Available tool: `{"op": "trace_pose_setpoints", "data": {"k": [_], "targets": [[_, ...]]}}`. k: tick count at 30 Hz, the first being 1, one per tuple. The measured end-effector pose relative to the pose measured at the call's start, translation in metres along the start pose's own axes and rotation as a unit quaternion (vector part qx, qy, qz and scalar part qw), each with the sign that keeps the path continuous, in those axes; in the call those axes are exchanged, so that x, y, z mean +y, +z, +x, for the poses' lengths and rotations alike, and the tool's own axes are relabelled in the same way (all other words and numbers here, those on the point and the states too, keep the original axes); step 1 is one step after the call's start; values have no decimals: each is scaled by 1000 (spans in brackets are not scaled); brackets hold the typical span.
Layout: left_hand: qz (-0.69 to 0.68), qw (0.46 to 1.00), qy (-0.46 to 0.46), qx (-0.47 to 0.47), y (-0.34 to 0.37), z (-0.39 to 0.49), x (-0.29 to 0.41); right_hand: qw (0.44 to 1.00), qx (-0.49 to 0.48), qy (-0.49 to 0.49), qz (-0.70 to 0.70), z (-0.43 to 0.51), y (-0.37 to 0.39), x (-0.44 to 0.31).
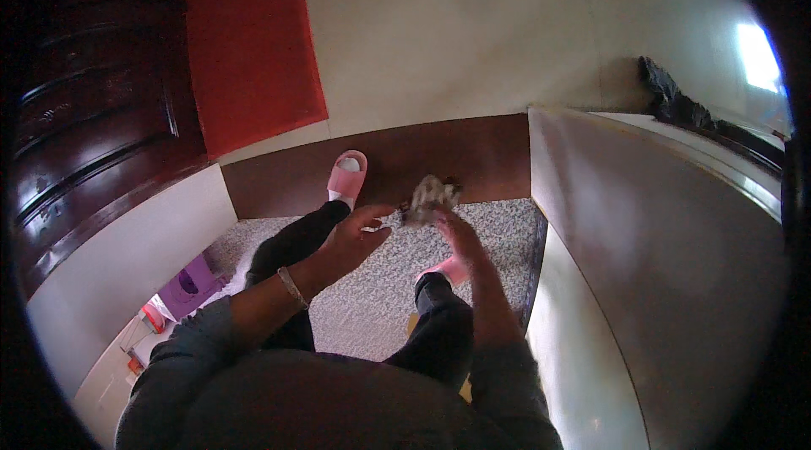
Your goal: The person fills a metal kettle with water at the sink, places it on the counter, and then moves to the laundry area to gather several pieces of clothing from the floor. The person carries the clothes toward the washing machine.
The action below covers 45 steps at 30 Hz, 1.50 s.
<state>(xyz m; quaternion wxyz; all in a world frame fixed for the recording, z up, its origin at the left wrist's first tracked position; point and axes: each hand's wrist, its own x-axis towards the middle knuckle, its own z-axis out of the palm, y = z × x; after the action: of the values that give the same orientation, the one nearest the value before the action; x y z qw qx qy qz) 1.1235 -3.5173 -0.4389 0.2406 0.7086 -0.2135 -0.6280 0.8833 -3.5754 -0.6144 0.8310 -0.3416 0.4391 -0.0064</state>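
Observation:
A crumpled, mottled beige and dark bundle, blurred and perhaps cloth, is held off the speckled floor. My right hand has its fingers at the lower right side of this bundle, and their grip is partly blurred. To the left of it, my left hand reaches in with fingers apart and nothing seen in them. A light bracelet circles my left wrist. Both feet wear pink slippers: the left slipper shows against the brown band, and the right slipper is below my right hand.
A brown band runs along the foot of the beige wall. A pale panel rises on the right, with black plastic behind its top. On the left are a dark wooden panelled surface, a red sheet and a purple plastic item.

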Motion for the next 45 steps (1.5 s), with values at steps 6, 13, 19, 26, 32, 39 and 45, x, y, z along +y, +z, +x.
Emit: {"op": "trace_pose_setpoints", "data": {"k": [6,13,19,26,32,39,45], "targets": [[-158,987,-22,36,-51,-60,44,896,-135,-74,416,-106,131,-97],[-295,950,15,-101,-111,-128,167,976,-66,-87,190,-180,230,-288],[-61,984,165,-41,-161,-115,237,991,30,-62,114,-191,276,-396],[-22,975,215,52,-180,-52,329,975,86,-131,157,-168,241,-457],[-179,963,203,-14,-170,16,472,939,165,-184,239,-122,170,-530],[-236,937,193,-170,-127,85,622,858,304,-290,295,-117,106,-612],[-187,926,229,-234,-155,46,666,781,377,-321,382,-139,162,-633]]}}
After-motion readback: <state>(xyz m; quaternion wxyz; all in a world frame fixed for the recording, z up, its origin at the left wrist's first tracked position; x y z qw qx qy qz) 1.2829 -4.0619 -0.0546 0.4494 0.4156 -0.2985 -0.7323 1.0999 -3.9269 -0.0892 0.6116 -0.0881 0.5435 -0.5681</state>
